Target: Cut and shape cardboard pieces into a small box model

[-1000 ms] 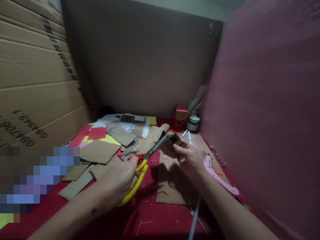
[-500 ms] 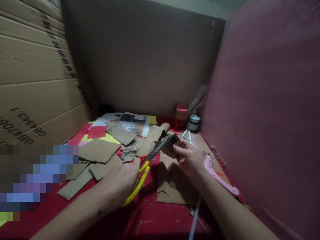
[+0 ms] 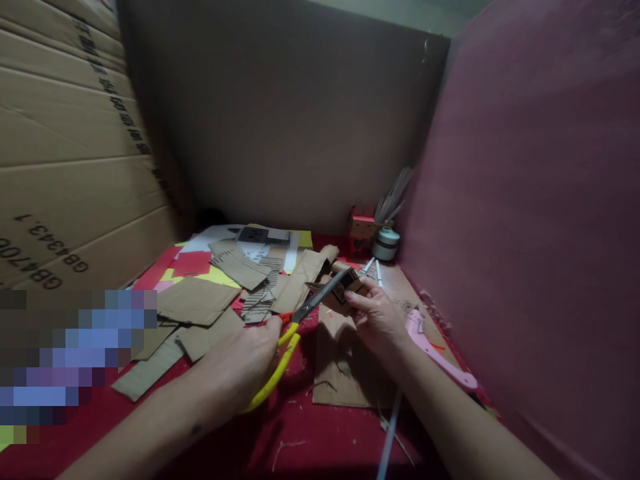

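Note:
My left hand (image 3: 253, 357) is closed around the handles of a pair of scissors (image 3: 277, 380) with yellow and red grips. The dark blades point up and to the right, lying against a small piece of printed cardboard (image 3: 341, 300). Whether the blades are fully closed on it I cannot tell. My right hand (image 3: 375, 317) pinches that cardboard piece at its right end between thumb and fingers. Under my right hand a larger flat cardboard piece (image 3: 345, 380) rests on the red cloth (image 3: 280, 447).
Several cardboard scraps (image 3: 197, 300) and coloured papers (image 3: 190, 263) lie to the left. A small red and brown box figure (image 3: 362, 230) and a pale green jar (image 3: 386, 245) stand at the back. On the right lie a pink tool (image 3: 440, 360) and a glue stick (image 3: 390, 437).
Scissors, cardboard and both hands keep nearly the same positions. The view has shifted very slightly.

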Tool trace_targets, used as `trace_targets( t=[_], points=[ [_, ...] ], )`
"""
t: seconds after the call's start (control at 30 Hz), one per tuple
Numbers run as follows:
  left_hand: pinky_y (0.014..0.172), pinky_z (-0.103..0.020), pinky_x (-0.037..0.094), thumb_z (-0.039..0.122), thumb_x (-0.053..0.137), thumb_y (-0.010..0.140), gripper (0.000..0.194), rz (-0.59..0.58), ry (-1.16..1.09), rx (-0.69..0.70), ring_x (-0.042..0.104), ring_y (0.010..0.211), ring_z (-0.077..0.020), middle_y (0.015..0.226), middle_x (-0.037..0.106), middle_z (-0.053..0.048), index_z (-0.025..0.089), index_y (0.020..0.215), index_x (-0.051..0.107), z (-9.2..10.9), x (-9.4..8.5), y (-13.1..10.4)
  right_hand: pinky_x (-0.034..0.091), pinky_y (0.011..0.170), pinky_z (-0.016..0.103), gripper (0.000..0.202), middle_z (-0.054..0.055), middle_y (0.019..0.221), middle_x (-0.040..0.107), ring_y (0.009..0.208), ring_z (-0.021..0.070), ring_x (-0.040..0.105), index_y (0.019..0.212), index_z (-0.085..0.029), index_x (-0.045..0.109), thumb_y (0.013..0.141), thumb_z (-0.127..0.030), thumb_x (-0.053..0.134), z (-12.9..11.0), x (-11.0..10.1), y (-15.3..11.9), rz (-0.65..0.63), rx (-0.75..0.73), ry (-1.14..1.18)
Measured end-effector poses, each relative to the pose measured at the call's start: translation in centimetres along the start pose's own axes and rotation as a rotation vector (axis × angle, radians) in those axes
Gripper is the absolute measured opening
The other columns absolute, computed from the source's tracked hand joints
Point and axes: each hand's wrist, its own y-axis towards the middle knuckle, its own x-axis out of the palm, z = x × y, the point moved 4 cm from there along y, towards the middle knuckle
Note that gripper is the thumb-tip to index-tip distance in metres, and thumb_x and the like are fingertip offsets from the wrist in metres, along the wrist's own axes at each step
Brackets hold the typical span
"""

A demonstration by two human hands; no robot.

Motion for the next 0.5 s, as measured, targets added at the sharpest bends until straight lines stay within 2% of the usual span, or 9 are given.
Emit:
trace_targets(
  t=[0.1,0.2,0.33,0.5],
  points=[
    [0.050,-0.029,0.030,0.036,0.036,0.082,0.020,0.012,0.006,-0.019,0.058,0.061,-0.0213,0.070,0.061,-0.008,0.018,0.089,0.041,0.01,-0.17,-0.02,0.047,0.060,0.024,0.037,-0.002,0.077,0.070,0.069,0.0143,0.061,0.081,-0.022,0.067,0.049,-0.008,0.076,-0.24,0.15,-0.10,0.010,-0.013,-0.002],
    [0.050,-0.029,0.029,0.034,0.034,0.083,0.017,0.033,0.026,-0.017,0.056,0.060,-0.0204,0.068,0.060,-0.008,0.019,0.088,0.040,-0.20,-0.38,-0.15,0.048,0.062,0.026,0.032,0.000,0.082,0.071,0.072,0.0160,0.062,0.084,-0.022,0.068,0.054,-0.014,0.076,-0.34,0.21,-0.18,0.007,-0.011,-0.028],
    [0.048,-0.028,0.028,0.032,0.034,0.083,0.015,0.010,-0.009,-0.033,0.053,0.056,-0.0187,0.065,0.058,-0.005,0.020,0.086,0.040,-0.30,-0.37,-0.15,0.041,0.050,0.023,0.018,0.000,0.069,0.068,0.056,0.0119,0.056,0.076,-0.019,0.069,0.060,-0.023,0.076,-0.36,0.11,-0.20,0.008,-0.006,-0.054],
    [0.050,-0.029,0.030,0.033,0.034,0.081,0.020,-0.016,-0.006,-0.065,0.057,0.061,-0.0209,0.073,0.061,-0.009,0.018,0.091,0.043,-0.07,0.19,0.40,0.044,0.057,0.026,0.018,-0.002,0.066,0.067,0.059,0.0132,0.058,0.073,-0.019,0.069,0.057,-0.022,0.078,-0.36,0.14,-0.20,-0.005,0.015,-0.053]
  ],
)
